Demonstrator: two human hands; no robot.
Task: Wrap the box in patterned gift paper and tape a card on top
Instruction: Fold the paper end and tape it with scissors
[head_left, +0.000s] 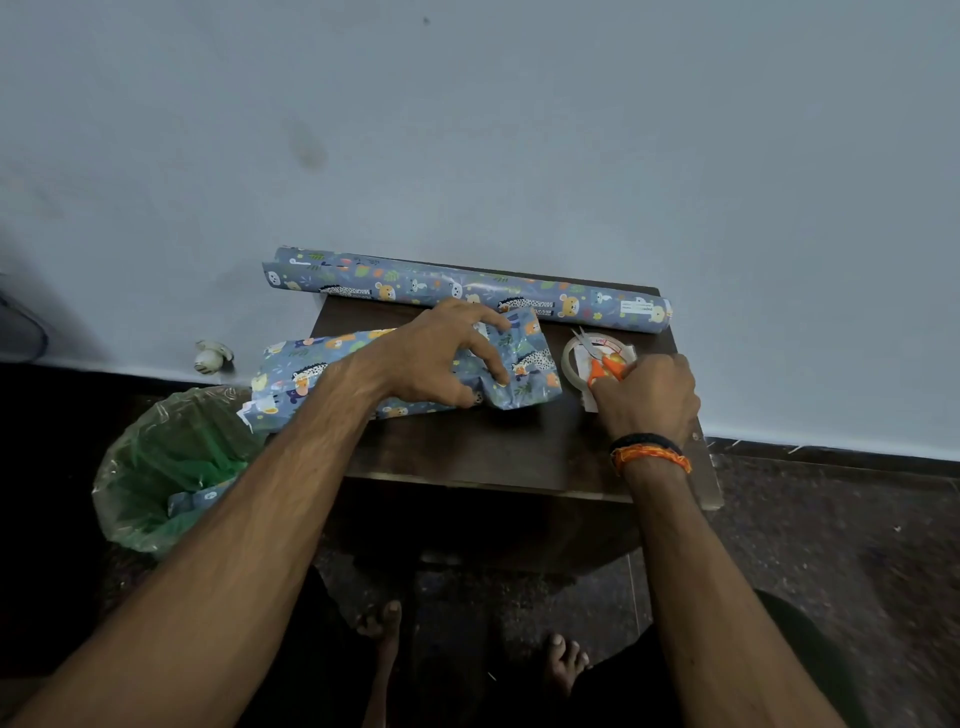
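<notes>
A box wrapped in blue animal-patterned paper (524, 374) lies on a small dark wooden table (467, 452). My left hand (441, 358) presses down on the box with spread fingers, holding the crumpled paper at its right end. My right hand (647, 395) grips the orange handles of a pair of scissors (597, 364), which lie across a roll of clear tape (571, 364). A white card (589, 400) lies under the tape and scissors, partly hidden by my right hand.
A roll of the same gift paper (467, 286) lies along the table's far edge against the blue-grey wall. A bin lined with a green bag (166, 467) holding paper scraps stands on the floor at the left. My bare feet are under the table.
</notes>
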